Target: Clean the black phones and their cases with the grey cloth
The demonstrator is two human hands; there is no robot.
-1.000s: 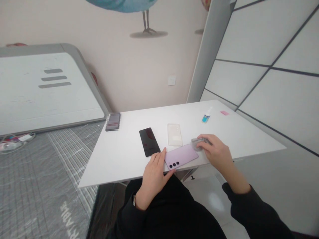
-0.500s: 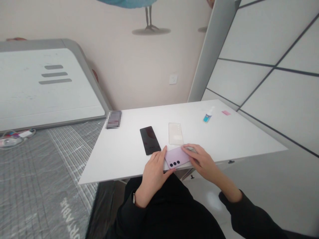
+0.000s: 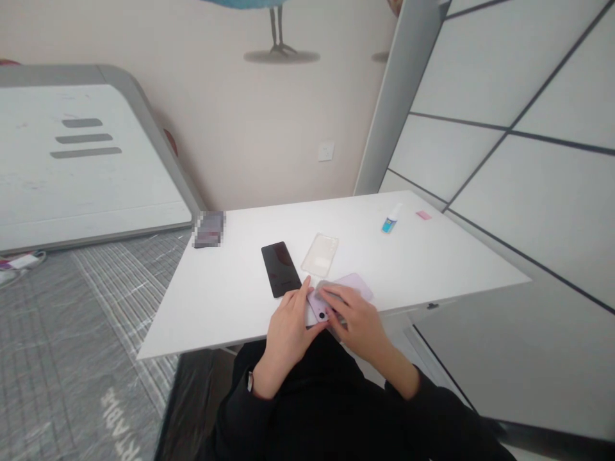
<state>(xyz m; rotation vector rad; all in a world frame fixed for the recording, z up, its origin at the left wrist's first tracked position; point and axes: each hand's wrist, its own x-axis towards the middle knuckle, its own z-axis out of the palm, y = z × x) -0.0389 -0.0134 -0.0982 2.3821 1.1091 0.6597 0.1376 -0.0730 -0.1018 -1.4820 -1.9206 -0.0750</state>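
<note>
White and bare, the worktop [image 3: 230, 301] stands against a beige wall, with a grey mattress to its left. From the head camera, a lilac phone [image 3: 353, 285] lies face down at the near edge. The left hand [image 3: 288, 326] rests open beside it, fingertips [image 3: 304, 293] touching its camera end, grip not closed on anything. The right hand [image 3: 358, 320] presses a grey cloth [image 3: 327, 288] flat onto the phone's back, fingers loosely curled over the cloth. Just behind lie a black phone [image 3: 280, 269] and a clear case [image 3: 319, 254], close together. Farther right stand a small blue bottle [image 3: 389, 221] and a pink slip [image 3: 423, 215].
</note>
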